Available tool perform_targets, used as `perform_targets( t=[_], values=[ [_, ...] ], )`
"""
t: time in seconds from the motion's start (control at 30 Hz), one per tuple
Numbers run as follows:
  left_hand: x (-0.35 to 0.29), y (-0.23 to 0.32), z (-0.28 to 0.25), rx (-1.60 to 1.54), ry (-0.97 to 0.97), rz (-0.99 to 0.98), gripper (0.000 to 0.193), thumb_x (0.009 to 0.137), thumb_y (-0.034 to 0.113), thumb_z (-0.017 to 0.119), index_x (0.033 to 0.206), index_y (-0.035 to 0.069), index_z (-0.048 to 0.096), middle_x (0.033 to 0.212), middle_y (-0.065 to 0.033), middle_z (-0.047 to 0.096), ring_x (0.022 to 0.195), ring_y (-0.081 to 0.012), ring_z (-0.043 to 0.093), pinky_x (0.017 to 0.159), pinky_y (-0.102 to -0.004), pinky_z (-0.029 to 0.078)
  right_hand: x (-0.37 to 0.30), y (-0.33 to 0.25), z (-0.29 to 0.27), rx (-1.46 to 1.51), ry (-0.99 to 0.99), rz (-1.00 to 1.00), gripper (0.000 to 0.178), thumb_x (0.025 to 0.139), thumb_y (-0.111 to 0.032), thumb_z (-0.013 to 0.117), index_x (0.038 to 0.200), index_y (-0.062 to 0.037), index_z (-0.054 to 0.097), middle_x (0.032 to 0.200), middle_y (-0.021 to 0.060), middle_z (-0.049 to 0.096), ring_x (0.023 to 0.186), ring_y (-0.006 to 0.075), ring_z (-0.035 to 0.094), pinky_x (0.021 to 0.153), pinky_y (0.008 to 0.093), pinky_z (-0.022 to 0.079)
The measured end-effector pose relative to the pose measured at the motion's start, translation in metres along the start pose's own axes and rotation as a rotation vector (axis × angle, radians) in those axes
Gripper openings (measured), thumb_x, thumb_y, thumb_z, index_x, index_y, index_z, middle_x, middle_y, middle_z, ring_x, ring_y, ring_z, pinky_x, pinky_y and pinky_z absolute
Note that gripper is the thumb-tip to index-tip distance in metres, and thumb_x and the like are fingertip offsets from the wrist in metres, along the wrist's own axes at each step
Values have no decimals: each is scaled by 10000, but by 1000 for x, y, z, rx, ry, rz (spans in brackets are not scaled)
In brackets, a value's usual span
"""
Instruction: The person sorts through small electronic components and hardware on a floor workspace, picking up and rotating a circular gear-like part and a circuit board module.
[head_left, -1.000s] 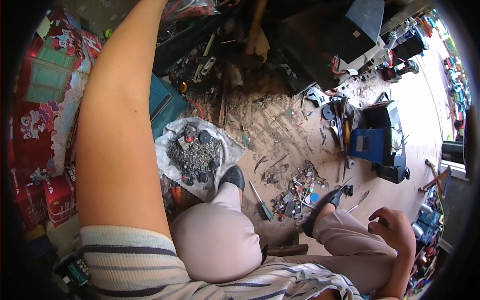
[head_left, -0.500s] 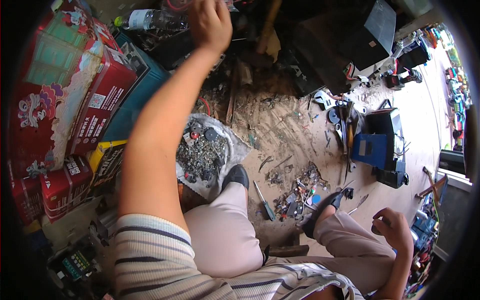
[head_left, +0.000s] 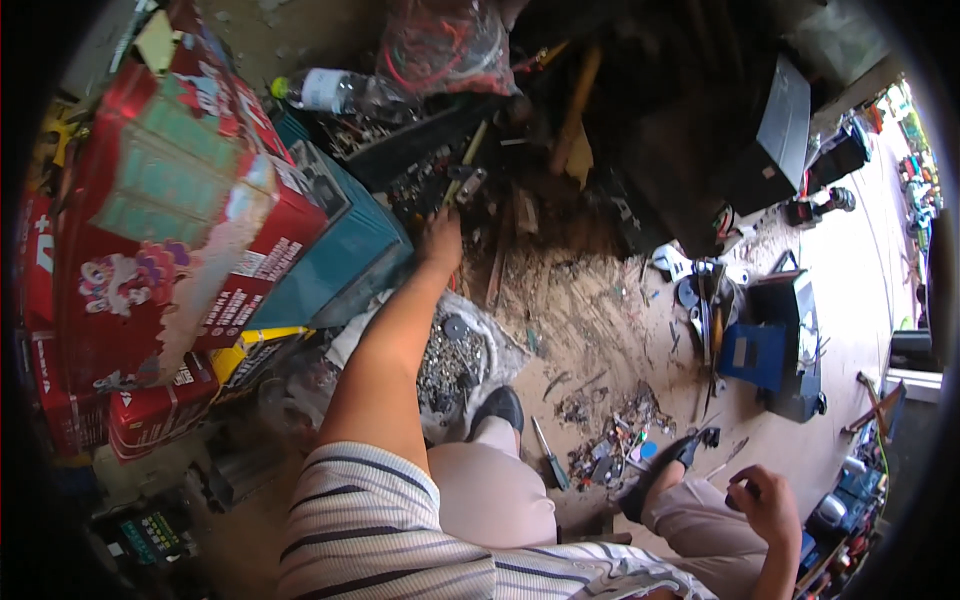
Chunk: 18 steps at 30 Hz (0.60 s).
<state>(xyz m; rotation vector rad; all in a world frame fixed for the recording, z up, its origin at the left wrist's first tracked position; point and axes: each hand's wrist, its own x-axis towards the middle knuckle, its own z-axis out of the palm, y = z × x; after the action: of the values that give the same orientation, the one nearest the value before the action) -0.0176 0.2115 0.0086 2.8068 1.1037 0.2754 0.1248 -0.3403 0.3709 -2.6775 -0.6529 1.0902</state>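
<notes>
Reaching to the clutter (head_left: pixel 415 200), the left hand (head_left: pixel 441 240), like the half-curled right hand (head_left: pixel 768 503), hides any grip from me; parts (head_left: pixel 452 368) sit heaped, scraps (head_left: pixel 618 440) ungathered.

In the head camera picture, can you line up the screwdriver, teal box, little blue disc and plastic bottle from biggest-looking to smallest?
1. Teal box
2. Plastic bottle
3. Screwdriver
4. Blue disc

That's how they look here; nearness to the camera can change how big things seem.
</notes>
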Motion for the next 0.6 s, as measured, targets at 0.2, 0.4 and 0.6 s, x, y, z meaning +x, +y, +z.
perform_targets(
  t=[0.2, 0.4, 0.6],
  values=[
    [3, 2, 6, 121, 12, 45, 147, 824, 23, 536, 948, 58, 604, 1038, -151, 518, 1017, -362, 505, 827, -442, 490, 21, 8, 2, 54, 42, 85, 120, 822, -99, 677, 894, -8, 645, 651, 101, 665, 559, 186, 641, 554, 284, 477],
    [2, 1, -14, 177, 114, 100, 123, 829, 110, 606, 950, 93, 613, 948, -118, 585, 990, -331, 535, 756, -469, 478, 26, 3, 3, 48, -28, 76, 125, 823, -120, 682, 893, -19, 661, 668, 96, 661, 568, 189, 619, 559, 292, 467],
    [8, 11, 0, -404, 107, -65, 215, 876, 124, 649, 1071, 63, 585, 1015, -172, 620, 979, -375, 574, 826, -484, 449, 35, 3, 3, 78, -39, 105, 113, 824, -112, 683, 870, -15, 648, 658, 100, 650, 564, 193, 615, 557, 294, 463]
  ],
)
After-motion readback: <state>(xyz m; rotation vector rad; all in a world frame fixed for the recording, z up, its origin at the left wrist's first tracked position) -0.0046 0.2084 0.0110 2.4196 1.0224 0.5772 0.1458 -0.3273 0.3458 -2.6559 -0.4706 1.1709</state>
